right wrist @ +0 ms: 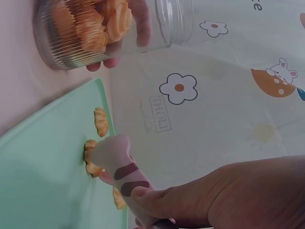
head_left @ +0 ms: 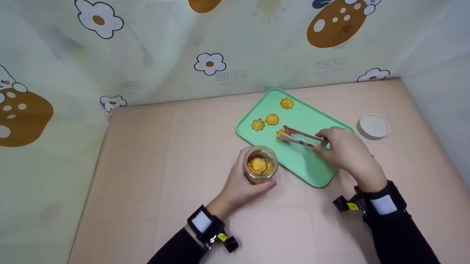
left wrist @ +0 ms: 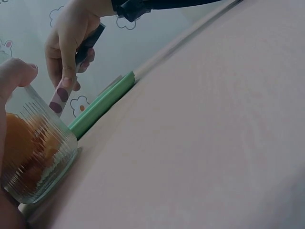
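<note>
My left hand grips a ribbed glass jar on the table, its mouth uncovered. Piped yellow cookies fill part of the jar. In my right hand is a pair of pink tongs with paw-shaped tips, held over the green tray. The tips stand on either side of one cookie on the tray; whether they press it I cannot tell. Farther up the tray lie three more cookies, one of them a swirled cookie. The left wrist view shows the jar close up.
A round white lid lies right of the tray, near the right hand. The pink-covered table meets a patterned curtain at its back edge. Each wrist carries a strapped camera.
</note>
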Demonstrator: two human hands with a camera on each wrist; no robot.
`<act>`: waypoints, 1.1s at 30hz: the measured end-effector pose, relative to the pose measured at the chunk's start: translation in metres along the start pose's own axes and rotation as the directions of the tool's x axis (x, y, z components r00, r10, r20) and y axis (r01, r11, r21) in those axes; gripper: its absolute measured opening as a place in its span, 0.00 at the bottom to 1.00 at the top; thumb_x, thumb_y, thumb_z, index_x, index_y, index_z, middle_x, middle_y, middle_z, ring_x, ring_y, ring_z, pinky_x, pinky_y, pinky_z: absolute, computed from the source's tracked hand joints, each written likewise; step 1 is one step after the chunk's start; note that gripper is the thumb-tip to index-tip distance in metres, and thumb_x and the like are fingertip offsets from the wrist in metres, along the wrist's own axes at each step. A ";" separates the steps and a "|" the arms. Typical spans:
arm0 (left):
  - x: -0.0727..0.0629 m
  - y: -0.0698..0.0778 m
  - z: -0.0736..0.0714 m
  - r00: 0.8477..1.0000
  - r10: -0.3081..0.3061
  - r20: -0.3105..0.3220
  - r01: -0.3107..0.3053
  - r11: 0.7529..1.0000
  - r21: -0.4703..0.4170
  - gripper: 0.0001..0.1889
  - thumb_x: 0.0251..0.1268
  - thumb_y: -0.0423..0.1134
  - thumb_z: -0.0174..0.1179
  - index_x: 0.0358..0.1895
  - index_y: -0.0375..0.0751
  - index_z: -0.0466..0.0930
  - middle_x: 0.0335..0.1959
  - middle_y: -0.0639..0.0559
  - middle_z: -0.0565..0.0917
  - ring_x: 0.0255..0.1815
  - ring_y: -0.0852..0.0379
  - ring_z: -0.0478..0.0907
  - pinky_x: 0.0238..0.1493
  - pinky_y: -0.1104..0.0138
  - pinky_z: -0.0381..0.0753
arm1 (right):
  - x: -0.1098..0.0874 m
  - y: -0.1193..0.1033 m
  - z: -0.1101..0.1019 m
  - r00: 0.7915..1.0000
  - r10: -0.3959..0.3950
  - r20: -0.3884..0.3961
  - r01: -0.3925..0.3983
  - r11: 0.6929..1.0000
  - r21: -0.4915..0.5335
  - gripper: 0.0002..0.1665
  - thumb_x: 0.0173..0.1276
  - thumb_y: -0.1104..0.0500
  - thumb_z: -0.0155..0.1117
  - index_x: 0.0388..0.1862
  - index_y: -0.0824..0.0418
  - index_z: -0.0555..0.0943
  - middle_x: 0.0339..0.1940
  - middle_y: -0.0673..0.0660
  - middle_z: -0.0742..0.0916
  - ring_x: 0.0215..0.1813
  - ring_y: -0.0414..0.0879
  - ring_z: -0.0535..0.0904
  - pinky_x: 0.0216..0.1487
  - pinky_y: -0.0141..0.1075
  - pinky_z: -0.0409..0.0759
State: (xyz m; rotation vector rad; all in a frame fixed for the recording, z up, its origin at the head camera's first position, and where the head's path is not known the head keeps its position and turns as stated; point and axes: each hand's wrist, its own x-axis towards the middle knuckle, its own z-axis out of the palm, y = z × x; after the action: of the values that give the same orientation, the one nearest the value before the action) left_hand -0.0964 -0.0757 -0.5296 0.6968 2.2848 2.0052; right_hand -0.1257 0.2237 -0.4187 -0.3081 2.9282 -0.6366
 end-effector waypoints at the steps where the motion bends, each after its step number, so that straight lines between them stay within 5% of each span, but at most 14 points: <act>1: 0.000 0.000 0.000 1.000 0.001 -0.001 -0.001 1.000 0.003 0.49 0.52 0.46 0.87 0.77 0.52 0.67 0.69 0.58 0.81 0.72 0.55 0.77 0.80 0.53 0.70 | 0.000 0.000 -0.001 1.000 -0.001 -0.001 0.001 1.000 0.003 0.21 0.76 0.57 0.73 0.58 0.73 0.87 0.43 0.65 0.90 0.44 0.58 0.85 0.44 0.53 0.83; 17: 0.001 0.000 -0.001 1.000 0.009 0.002 -0.009 1.000 -0.010 0.49 0.52 0.44 0.87 0.77 0.49 0.67 0.70 0.55 0.80 0.73 0.53 0.76 0.80 0.52 0.69 | -0.004 -0.008 0.000 0.999 0.040 -0.025 -0.039 0.998 0.041 0.30 0.77 0.50 0.72 0.64 0.73 0.83 0.47 0.68 0.88 0.46 0.59 0.82 0.44 0.53 0.83; 25: 0.000 0.001 -0.001 1.000 -0.009 0.005 0.009 1.000 -0.008 0.50 0.51 0.44 0.87 0.77 0.50 0.66 0.70 0.55 0.80 0.73 0.53 0.76 0.80 0.51 0.69 | -0.003 -0.014 0.011 0.997 0.066 0.030 -0.066 0.998 0.011 0.32 0.79 0.50 0.70 0.69 0.72 0.80 0.48 0.70 0.86 0.48 0.61 0.82 0.46 0.56 0.83; 33: 0.000 0.000 0.000 1.000 -0.008 -0.002 0.008 1.000 -0.010 0.49 0.53 0.45 0.87 0.76 0.48 0.68 0.69 0.54 0.81 0.72 0.53 0.77 0.80 0.52 0.70 | -0.003 -0.014 0.010 0.999 0.035 0.018 -0.034 0.999 -0.020 0.25 0.77 0.54 0.72 0.61 0.73 0.84 0.42 0.66 0.85 0.41 0.57 0.80 0.40 0.51 0.81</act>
State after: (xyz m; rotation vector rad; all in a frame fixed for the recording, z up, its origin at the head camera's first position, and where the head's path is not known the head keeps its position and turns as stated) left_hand -0.0967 -0.0759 -0.5293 0.6833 2.2732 2.0137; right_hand -0.1183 0.2077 -0.4215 -0.2632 2.9175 -0.5981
